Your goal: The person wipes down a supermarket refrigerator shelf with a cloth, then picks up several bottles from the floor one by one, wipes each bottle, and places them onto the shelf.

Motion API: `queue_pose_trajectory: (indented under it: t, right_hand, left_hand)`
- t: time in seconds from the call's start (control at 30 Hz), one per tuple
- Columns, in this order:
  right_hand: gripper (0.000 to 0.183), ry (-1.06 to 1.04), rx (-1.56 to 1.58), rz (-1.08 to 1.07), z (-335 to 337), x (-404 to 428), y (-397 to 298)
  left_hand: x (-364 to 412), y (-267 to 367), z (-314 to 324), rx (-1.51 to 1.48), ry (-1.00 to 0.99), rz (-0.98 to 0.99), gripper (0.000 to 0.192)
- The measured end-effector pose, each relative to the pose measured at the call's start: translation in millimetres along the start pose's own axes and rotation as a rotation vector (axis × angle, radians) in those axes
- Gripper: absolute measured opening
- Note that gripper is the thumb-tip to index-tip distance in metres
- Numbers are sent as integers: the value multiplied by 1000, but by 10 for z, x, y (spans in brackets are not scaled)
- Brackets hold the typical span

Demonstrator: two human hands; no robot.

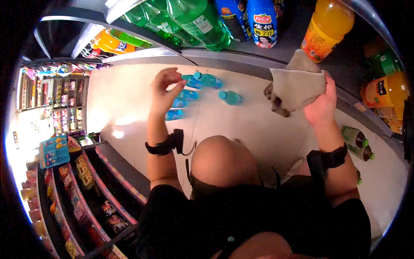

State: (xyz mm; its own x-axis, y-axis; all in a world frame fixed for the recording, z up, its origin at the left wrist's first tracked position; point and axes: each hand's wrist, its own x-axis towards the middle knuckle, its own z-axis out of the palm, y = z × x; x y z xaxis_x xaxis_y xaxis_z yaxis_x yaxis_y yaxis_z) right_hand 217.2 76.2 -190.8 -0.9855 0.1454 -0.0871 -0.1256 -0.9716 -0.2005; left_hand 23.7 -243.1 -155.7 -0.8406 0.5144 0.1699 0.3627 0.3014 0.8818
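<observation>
My right hand [320,105] holds a light grey-beige cloth [299,85], with a dirty, dark-stained corner dangling on its left. The cloth's upper end is at the front of the lower shelf [284,53], close to the base of an orange drink bottle [326,32]. Loosely curled in the air, my left hand [166,90] has a gap between thumb and fingers and nothing in it. Behind and beside it, several blue plastic bottles [207,81] lie or stand on the tiled floor [220,119]; I cannot tell which. One more blue bottle [230,97] is apart from them.
The shelf also carries large green soda bottles [197,24], blue drink bottles [262,26] and more orange bottles [386,90]. Dark bottles with green caps [355,139] are on the floor at right. A tiered snack rack [90,194] stands at lower left. My bare knee [223,160] is between my arms.
</observation>
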Motion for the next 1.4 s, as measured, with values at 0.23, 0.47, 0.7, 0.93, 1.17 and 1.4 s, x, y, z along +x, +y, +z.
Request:
queue_pose_trajectory:
  t: [0.23,0.47,0.7,0.93,1.17,1.4]
  right_hand:
    - [39,658,-282,-189,73,-137,192]
    - [42,211,-202,-20,-318,-293,232]
    - [39,710,-343,-111,-3,-124,522]
    - [47,559,-428,-200,-9,-136,525]
    - [37,557,-1269,-263,-90,-480,523]
    - [41,259,-1839,-454,369,-445,355]
  left_hand:
    - [-515,-1873,609,135,381,-146,64]
    - [-239,-2618,1082,178,507,-212,75]
    - [-79,-2752,1130,20,385,-135,50]
    - [-247,-1625,590,-46,303,-51,46]
    - [38,45,522,86,-269,511,59]
    - [154,554,1696,259,-443,519,56]
